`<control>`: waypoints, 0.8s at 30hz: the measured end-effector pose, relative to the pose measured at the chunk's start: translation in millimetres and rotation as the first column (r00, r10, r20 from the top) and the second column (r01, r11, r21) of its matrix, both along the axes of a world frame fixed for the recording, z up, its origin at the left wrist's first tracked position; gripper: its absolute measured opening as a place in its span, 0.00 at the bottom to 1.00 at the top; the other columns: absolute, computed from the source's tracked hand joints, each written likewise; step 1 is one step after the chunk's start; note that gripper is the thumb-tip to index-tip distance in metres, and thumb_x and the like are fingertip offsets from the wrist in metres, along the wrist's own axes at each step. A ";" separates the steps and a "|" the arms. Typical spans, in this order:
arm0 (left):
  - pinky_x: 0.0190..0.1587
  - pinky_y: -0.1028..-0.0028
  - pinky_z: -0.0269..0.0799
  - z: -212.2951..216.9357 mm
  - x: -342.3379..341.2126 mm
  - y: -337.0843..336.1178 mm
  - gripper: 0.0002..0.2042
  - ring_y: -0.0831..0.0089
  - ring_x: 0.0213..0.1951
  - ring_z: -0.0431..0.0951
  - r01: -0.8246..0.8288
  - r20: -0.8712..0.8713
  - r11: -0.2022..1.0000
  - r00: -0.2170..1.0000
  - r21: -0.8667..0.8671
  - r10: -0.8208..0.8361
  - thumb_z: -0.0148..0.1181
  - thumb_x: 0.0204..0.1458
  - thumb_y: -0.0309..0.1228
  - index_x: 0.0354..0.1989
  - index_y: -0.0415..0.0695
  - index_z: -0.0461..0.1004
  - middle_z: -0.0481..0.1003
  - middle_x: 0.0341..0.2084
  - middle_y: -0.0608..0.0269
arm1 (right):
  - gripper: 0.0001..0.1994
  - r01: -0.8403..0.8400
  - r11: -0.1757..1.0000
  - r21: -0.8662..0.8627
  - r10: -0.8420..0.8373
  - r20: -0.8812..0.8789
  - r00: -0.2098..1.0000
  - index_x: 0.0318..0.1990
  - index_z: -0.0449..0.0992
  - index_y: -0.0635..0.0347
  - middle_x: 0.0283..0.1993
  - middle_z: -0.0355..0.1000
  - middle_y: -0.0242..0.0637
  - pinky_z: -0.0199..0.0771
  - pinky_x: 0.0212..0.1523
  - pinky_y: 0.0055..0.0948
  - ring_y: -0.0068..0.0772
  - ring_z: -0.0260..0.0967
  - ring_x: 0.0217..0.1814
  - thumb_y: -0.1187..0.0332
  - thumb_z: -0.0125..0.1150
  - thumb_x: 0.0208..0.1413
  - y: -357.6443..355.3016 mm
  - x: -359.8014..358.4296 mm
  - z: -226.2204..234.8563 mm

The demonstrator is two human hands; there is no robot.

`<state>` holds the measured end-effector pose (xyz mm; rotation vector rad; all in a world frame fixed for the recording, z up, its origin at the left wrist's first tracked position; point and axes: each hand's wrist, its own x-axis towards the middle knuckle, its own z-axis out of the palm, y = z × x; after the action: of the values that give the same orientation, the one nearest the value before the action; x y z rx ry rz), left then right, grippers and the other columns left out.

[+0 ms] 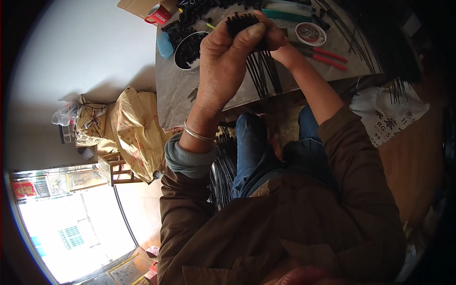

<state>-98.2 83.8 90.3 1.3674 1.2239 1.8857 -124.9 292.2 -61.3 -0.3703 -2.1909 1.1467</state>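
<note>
My left hand [223, 61] is raised over the table edge, fingers closed around a bundle of thin black rods [260, 71] with black caps bunched at the top. The rods hang down from the grip toward my lap. My right hand [274, 39] sits just behind the left, also pinching the top of the same bundle; most of it is hidden by the left hand. A silver bangle circles my left wrist. Both sleeves are brown.
The grey table [180, 95] holds a bowl of black parts [189, 50], red-handled pliers [327, 56], a small round dish [310, 33], a teal tray [285, 9] and a red mug [159, 14]. Yellow sacks [135, 128] stand on the floor at left; a white printed bag [387, 116] lies at right.
</note>
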 end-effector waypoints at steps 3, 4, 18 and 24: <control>0.47 0.64 0.76 -4.0 0.7 2.3 0.10 0.59 0.39 0.80 0.054 0.003 0.998 0.999 0.025 -0.054 0.50 0.61 0.29 0.45 0.36 0.71 0.78 0.32 0.52 | 0.42 -0.095 0.986 -0.139 0.093 -0.017 0.995 0.62 0.53 0.69 0.48 0.71 0.58 0.71 0.51 0.39 0.50 0.71 0.52 0.53 0.67 0.45 4.3 -15.3 -14.9; 0.45 0.69 0.76 -3.3 2.8 2.0 0.09 0.66 0.37 0.80 0.035 0.019 0.999 0.999 0.019 -0.035 0.52 0.60 0.29 0.44 0.36 0.72 0.79 0.32 0.56 | 0.42 -0.125 0.975 -0.184 0.123 -0.024 0.992 0.62 0.54 0.68 0.48 0.71 0.57 0.71 0.52 0.39 0.50 0.71 0.53 0.53 0.67 0.45 6.2 -17.3 -19.3; 0.49 0.63 0.76 -8.7 2.4 -1.7 0.10 0.60 0.39 0.80 0.000 -0.054 1.000 0.999 -0.003 0.000 0.50 0.61 0.29 0.45 0.36 0.70 0.78 0.33 0.53 | 0.34 0.283 0.898 0.336 -0.336 0.112 0.935 0.63 0.55 0.60 0.55 0.65 0.55 0.68 0.51 0.47 0.58 0.65 0.54 0.60 0.62 0.51 -12.4 27.6 40.6; 0.44 0.78 0.72 -10.0 7.7 -7.1 0.09 0.77 0.37 0.78 -0.149 -0.189 0.984 0.974 -0.096 0.129 0.55 0.57 0.26 0.43 0.36 0.74 0.79 0.31 0.63 | 0.22 0.123 0.773 0.622 0.046 -0.249 0.967 0.52 0.72 0.57 0.58 0.66 0.42 0.62 0.59 0.39 0.46 0.63 0.61 0.58 0.56 0.51 -26.5 44.3 45.7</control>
<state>-90.5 76.7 80.3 1.4534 1.5262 1.7857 -80.6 265.7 -15.6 0.0308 -2.1702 0.3398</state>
